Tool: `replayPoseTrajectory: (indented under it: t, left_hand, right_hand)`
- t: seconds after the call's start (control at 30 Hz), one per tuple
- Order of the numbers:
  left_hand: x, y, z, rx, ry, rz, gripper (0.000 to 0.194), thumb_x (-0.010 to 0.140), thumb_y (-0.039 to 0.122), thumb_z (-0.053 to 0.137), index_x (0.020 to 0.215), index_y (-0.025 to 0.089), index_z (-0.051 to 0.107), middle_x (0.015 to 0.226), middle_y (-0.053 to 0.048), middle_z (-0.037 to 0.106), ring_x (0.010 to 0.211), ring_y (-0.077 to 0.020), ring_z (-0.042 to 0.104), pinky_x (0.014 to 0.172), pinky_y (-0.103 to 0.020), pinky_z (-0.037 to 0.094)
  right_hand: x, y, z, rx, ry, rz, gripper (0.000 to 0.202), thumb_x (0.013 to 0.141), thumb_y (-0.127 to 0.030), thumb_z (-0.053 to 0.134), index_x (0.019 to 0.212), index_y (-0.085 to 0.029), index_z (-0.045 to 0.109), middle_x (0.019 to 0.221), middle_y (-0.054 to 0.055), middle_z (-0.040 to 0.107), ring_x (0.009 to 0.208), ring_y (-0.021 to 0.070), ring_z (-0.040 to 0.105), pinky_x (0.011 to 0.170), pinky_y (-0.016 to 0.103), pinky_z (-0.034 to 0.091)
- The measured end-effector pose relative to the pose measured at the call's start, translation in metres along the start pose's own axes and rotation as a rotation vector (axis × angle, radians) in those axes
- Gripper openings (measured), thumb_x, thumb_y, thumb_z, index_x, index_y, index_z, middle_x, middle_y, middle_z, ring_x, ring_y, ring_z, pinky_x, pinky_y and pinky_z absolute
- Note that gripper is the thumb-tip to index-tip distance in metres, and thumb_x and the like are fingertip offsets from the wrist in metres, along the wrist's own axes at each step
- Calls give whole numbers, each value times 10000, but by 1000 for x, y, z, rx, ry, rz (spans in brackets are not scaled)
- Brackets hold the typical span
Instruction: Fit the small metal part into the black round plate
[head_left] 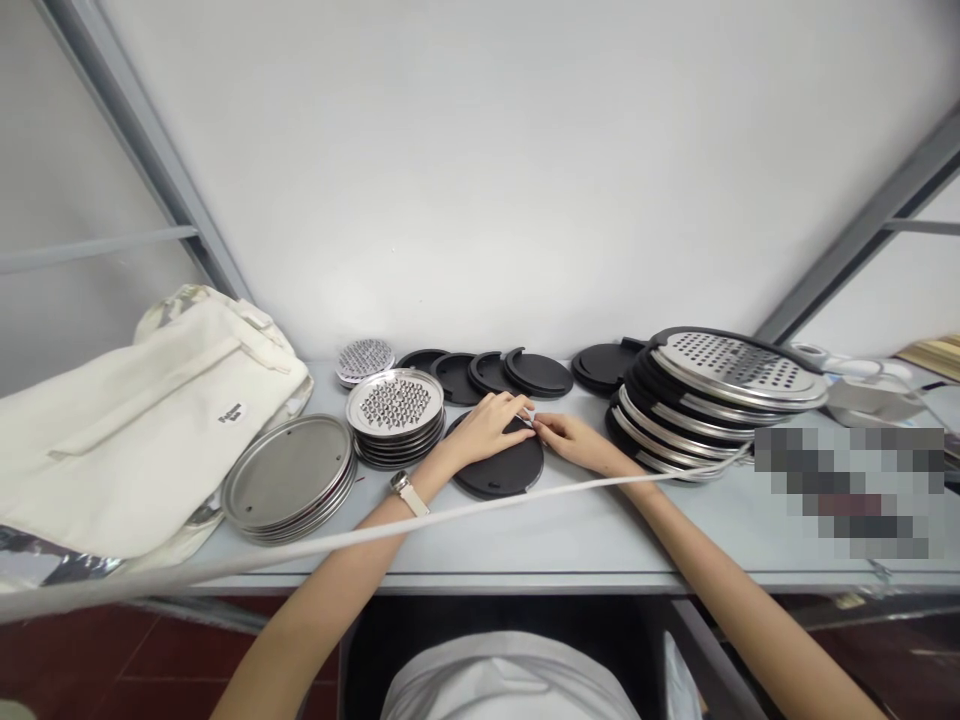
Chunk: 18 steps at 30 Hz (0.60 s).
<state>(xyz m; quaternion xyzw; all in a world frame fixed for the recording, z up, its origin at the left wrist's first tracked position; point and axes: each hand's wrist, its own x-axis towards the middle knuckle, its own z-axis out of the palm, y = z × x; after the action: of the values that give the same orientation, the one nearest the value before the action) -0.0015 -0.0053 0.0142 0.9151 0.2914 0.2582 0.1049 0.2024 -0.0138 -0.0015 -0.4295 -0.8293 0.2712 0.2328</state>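
Observation:
A black round disc (pixel 501 470) with a raised rim lies on the table in front of me. My left hand (pixel 491 428) rests over its upper part, with bent fingers and thumb closed at its upper right edge. My right hand (pixel 571 440) pinches at that same edge, its fingertips almost touching the left ones. Something small and pale shows between the fingertips, too hidden to name. Just left of the disc is a stack of round metal grater plates (pixel 401 405). Behind it lie several black round holders (pixel 536 374), partly overlapping.
Plain metal discs (pixel 289 470) are stacked at left beside a cream bag (pixel 180 420). A tall stack of perforated metal plates in black holders (pixel 735 370) stands at right. A white cord (pixel 465 508) crosses low in front. A smaller grater stack (pixel 365 360) sits near the wall.

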Motion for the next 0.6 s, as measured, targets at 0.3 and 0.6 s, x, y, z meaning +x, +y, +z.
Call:
replayPoseTrajectory:
  t: [0.3,0.6]
  left_hand:
    - [0,0,1,14,-10,-22,249,908,367,521,1100,208,509,1065,-51,583,1035,-201,536,931,-337,406]
    - [-1,8,-3,101,-2,23,165,877,262,517,1020,180,533,1020,-59,609,1013,-210,524,929,-352,406]
  right_hand:
    - [-1,7,2,-1,-7,-15,301,906,-386,378,722,-170,477,642,-22,449,593,119,400,569,246,321]
    - [-1,3,1,12,-23,-13,312,911,-357,376,817,-142,580,729,19,566,653,146,471,633,266,375]
